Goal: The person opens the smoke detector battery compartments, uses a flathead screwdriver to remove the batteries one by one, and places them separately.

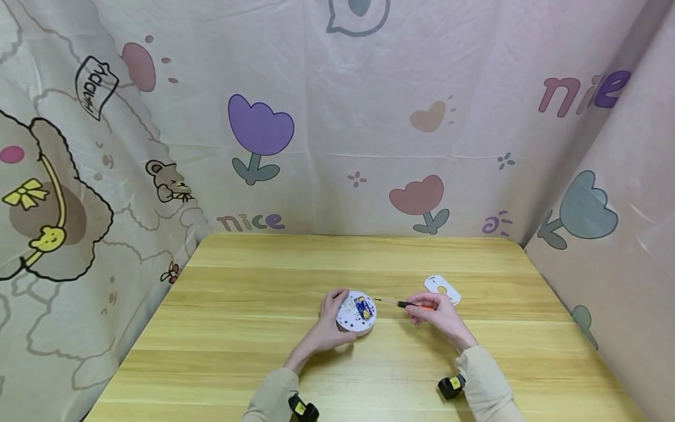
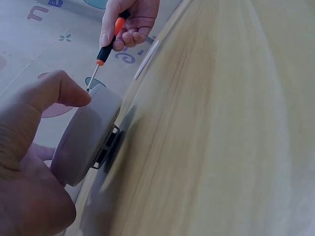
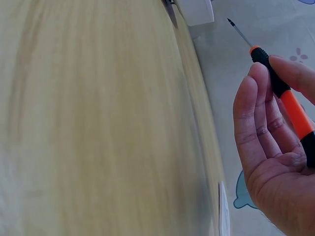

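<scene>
A round white smoke detector (image 1: pixel 357 313) with a blue and yellow label on its upper face is held around its edge by my left hand (image 1: pixel 333 324). In the left wrist view the detector (image 2: pixel 88 135) stands tilted, its dark slatted cage (image 2: pixel 107 147) toward the table. My right hand (image 1: pixel 436 315) pinches a screwdriver (image 3: pixel 294 110) with a black and orange handle between thumb and fingers. Its thin shaft (image 1: pixel 387 301) points left, the dark tip a little off the detector's right edge in the head view.
A white mounting plate (image 1: pixel 433 283) with a round hole lies on the wooden table (image 1: pixel 253 281) just behind my right hand. Printed cloth (image 1: pixel 337 129) hangs behind the table and along both sides. Black wrist devices (image 1: pixel 451 387) sit at both sleeves.
</scene>
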Motion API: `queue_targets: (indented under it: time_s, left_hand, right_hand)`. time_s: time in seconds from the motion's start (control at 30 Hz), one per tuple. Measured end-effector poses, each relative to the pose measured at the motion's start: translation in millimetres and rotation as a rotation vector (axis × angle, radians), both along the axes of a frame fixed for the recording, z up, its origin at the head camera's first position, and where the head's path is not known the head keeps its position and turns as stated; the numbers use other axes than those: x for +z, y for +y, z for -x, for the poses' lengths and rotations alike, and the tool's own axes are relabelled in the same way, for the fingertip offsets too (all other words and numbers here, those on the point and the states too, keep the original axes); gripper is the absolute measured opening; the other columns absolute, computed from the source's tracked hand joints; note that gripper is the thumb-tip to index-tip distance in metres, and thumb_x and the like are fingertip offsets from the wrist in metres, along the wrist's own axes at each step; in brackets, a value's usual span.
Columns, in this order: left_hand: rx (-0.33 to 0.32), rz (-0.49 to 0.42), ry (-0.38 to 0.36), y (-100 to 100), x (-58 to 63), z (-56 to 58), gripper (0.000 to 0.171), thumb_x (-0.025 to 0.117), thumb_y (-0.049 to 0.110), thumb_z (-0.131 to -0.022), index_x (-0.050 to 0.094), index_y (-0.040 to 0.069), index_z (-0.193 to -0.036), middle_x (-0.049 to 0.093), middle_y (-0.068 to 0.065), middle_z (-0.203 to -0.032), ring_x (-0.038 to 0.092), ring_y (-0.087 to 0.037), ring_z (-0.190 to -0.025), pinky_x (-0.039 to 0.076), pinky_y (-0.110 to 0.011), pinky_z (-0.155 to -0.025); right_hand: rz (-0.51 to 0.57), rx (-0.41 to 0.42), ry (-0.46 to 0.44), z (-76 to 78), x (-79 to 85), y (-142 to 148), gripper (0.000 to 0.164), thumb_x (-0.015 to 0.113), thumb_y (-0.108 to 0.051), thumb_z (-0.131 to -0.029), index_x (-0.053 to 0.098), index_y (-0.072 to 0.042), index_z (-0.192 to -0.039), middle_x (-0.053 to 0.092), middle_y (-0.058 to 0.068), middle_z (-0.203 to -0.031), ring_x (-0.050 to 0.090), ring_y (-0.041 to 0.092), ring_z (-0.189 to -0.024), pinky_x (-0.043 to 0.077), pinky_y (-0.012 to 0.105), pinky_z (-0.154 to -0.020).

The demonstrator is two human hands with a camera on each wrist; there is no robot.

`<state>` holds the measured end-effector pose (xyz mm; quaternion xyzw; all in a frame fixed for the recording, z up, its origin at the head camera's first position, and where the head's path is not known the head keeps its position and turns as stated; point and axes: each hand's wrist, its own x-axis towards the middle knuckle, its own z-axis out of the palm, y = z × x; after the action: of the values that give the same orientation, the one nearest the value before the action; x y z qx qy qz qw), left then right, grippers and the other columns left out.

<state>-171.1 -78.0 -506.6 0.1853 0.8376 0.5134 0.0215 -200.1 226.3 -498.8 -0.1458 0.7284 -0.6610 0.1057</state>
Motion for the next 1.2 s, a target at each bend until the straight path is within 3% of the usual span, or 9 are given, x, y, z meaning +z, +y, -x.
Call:
queue_targets:
  time_s: [0.13,0.3,0.4,0.77,0.97,1.2]
  left_hand:
    - [0.047,0.014,-0.028,2.9,-0.9,-0.6,0.108,0.087,0.021,-0.069,0.027,0.001,-0.156,0.02,-0.021,-0.16,0.022,-0.043,-0.146,0.024,-0.072,-0.119]
    - [0.177,0.016,-0.024,8.9,-1.6,-1.4,0.114,0.094,0.031,-0.064,0.032,0.003,-0.155,0.029,-0.021,-0.152,0.03,-0.041,-0.138,0.031,-0.071,-0.116]
    - [0.197,0.012,-0.022,8.8,-2.9,-1.5,0.114,0.094,0.03,-0.063,0.033,0.003,-0.154,0.033,-0.021,-0.148,0.032,-0.039,-0.135,0.033,-0.07,-0.115]
    - [0.021,-0.071,-0.068,-0.3,-4.1,1.0,0.108,0.083,0.016,-0.07,0.022,-0.001,-0.158,0.025,-0.027,-0.157,0.034,-0.047,-0.141,0.026,-0.071,-0.119]
    - [0.039,-0.061,-0.075,2.5,-4.9,0.5,0.113,0.089,0.021,-0.07,0.021,0.0,-0.158,0.02,-0.025,-0.161,0.029,-0.047,-0.145,0.025,-0.072,-0.118]
    - [0.052,-0.062,-0.037,0.8,-5.7,1.4,0.107,0.087,0.018,-0.07,0.026,-0.001,-0.156,0.022,-0.025,-0.157,0.026,-0.045,-0.143,0.023,-0.073,-0.119]
  right_hand:
    - [0.002,0.002,-0.006,-0.3,0.0,-0.4,0.036,0.069,-0.005,-0.092,0.057,0.021,-0.114,0.076,0.005,-0.083,0.07,0.009,-0.069,0.063,0.026,-0.067]
    - [-0.003,0.002,-0.007,0.0,-0.3,-0.8,0.036,0.069,-0.005,-0.092,0.058,0.021,-0.114,0.076,0.006,-0.082,0.07,0.01,-0.069,0.064,0.027,-0.067]
    - [-0.007,0.003,-0.007,0.1,-0.3,-1.0,0.035,0.069,-0.005,-0.092,0.058,0.02,-0.114,0.076,0.007,-0.082,0.071,0.011,-0.069,0.064,0.028,-0.067]
    - [-0.009,0.005,-0.007,-0.4,0.3,-0.8,0.035,0.069,-0.005,-0.092,0.058,0.02,-0.114,0.077,0.006,-0.083,0.071,0.01,-0.07,0.064,0.027,-0.068]
    - [-0.007,0.008,-0.007,-0.8,-0.2,-0.3,0.035,0.069,-0.005,-0.093,0.058,0.02,-0.115,0.077,0.006,-0.084,0.07,0.009,-0.07,0.064,0.027,-0.068]
    - [-0.012,0.008,-0.009,-0.5,-0.2,0.3,0.035,0.069,-0.005,-0.093,0.058,0.02,-0.115,0.077,0.006,-0.085,0.071,0.01,-0.071,0.064,0.027,-0.068]
